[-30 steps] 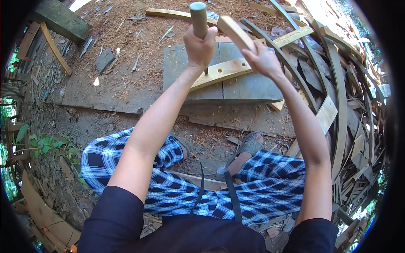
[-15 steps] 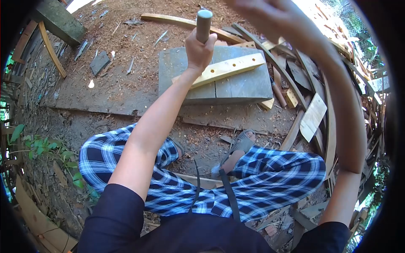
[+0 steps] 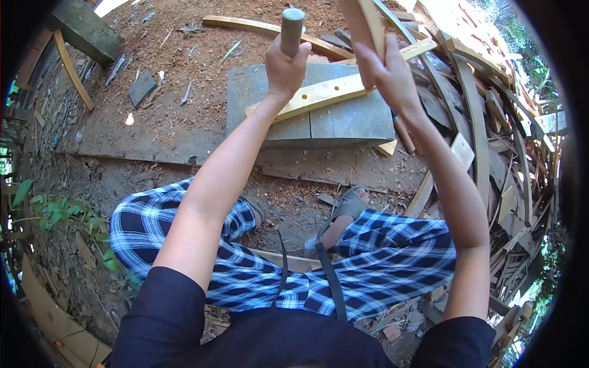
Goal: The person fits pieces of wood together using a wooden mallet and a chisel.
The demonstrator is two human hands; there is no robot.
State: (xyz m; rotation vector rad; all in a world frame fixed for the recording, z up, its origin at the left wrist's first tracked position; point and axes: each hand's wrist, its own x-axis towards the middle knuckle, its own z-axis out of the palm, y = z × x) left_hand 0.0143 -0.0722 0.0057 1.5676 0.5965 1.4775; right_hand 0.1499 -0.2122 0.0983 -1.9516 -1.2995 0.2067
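My left hand (image 3: 286,72) is wrapped round the upright, round handle of a chisel (image 3: 292,34), its pale flat end facing up; the blade is hidden below my fist. Under it a long pale wooden bar (image 3: 320,94) with several round holes lies slantwise across a grey block (image 3: 356,124). To the right, my right hand (image 3: 390,76) is closed on a wooden mallet (image 3: 363,24), raised above the bar's far part. The mallet's upper end runs out of view at the top edge.
Curved wooden strips and offcuts (image 3: 469,110) pile up on the right. A long strip (image 3: 257,26) lies behind the block on chip-covered ground. My checked trouser legs (image 3: 153,227) and sandalled foot (image 3: 351,205) are close in front. A post (image 3: 89,37) stands far left.
My right hand has come down and left from its higher, blurred position, and the mallet in it now shows. My left hand keeps its hold on the chisel; the view has shifted slightly.
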